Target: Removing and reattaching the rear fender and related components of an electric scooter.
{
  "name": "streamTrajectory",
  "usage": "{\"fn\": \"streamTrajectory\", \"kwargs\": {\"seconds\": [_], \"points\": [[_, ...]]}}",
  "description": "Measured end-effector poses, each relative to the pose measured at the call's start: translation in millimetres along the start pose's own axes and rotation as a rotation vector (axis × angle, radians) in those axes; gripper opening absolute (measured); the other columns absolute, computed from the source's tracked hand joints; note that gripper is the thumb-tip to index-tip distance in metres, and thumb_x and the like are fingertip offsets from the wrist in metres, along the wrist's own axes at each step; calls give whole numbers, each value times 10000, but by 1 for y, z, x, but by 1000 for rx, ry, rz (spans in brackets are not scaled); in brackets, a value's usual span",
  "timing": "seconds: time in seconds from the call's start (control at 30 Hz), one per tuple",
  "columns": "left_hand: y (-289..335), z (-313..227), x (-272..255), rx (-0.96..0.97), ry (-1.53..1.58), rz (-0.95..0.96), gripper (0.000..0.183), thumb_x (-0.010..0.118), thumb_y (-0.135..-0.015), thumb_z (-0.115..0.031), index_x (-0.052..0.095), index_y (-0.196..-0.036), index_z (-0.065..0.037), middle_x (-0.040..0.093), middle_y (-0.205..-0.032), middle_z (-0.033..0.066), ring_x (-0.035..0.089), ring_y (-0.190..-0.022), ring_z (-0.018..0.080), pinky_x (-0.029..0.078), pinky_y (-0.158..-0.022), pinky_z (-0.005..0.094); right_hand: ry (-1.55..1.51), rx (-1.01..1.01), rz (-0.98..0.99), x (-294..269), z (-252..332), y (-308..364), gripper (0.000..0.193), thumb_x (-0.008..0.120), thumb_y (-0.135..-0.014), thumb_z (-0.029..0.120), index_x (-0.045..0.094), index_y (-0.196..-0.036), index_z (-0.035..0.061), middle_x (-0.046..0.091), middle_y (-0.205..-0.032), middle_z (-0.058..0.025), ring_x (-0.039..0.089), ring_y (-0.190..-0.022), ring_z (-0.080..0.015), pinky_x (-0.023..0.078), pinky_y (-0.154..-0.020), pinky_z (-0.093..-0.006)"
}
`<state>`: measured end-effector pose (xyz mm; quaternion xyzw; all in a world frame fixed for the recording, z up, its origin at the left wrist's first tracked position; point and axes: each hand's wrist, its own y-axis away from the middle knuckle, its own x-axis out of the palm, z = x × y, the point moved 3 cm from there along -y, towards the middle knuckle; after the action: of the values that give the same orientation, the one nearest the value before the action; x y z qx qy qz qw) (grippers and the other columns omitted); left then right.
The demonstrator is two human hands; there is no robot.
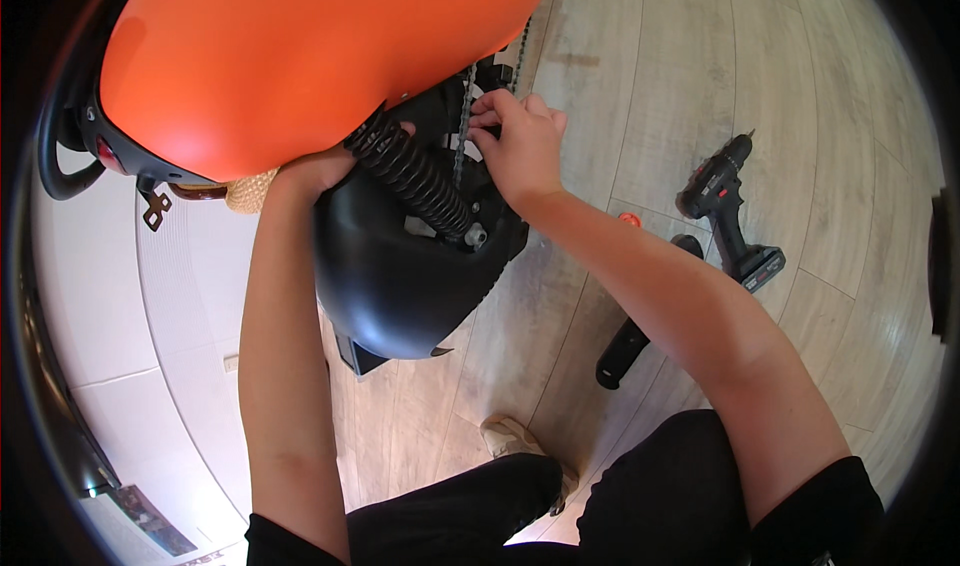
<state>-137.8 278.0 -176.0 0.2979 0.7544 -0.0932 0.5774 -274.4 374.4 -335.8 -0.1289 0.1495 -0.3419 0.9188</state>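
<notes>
An orange scooter-like vehicle body (300, 56) fills the upper left. Below it sit a black rear fender (385, 276) and a black coil-spring shock absorber (425, 186). My left hand (327, 169) reaches in under the orange body behind the spring. Most of its fingers are hidden; one fingertip shows past the spring's upper end. On the other side, my right hand (518, 141) is closed in a pinch right beside the metal chain (463, 131). Whatever lies between its fingertips is too small or hidden to make out.
On the wood-plank floor (590, 166) to the right lies a black cordless drill (722, 201). A long black tool (625, 351) lies partly under my right forearm, near a small red-orange object (629, 219). A black grab rail (62, 151) curves at the far left.
</notes>
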Motion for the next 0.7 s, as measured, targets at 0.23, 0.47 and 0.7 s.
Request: {"fn": "streamTrajectory", "kwargs": {"seconds": [0.23, 0.47, 0.7], "points": [[1, -1, -2, -59, -7, 21, 613, 877, -744, -502, 720, -1139, -61, 701, -1112, 76, 637, -1017, 245, 518, -903, 383, 85, -23, 42, -5, 3, -5, 320, 778, -749, 52, 670, -1037, 142, 707, -828, 57, 555, -927, -207, 363, -882, -393], [2, -6, -2, -55, -85, 95, 571, 796, -860, -471, 674, -1268, -91, 686, -1240, 57, 620, -1147, 234, 491, -999, 370, 237, -111, 113, -3, 9, -5, 406, 756, -787, 46, 651, -1169, 137, 749, -922, 60, 538, -955, -197, 370, -881, -385], [0, 2, -2, -55, 16, 142, 573, 796, -865, -448, 671, -1304, -102, 677, -1283, 54, 603, -1207, 222, 479, -1038, 361, 181, -83, 20, 2, 4, -3, 368, 687, -808, 50, 654, -1169, 114, 662, -798, -15, 543, -945, -238, 377, -854, -405]]}}
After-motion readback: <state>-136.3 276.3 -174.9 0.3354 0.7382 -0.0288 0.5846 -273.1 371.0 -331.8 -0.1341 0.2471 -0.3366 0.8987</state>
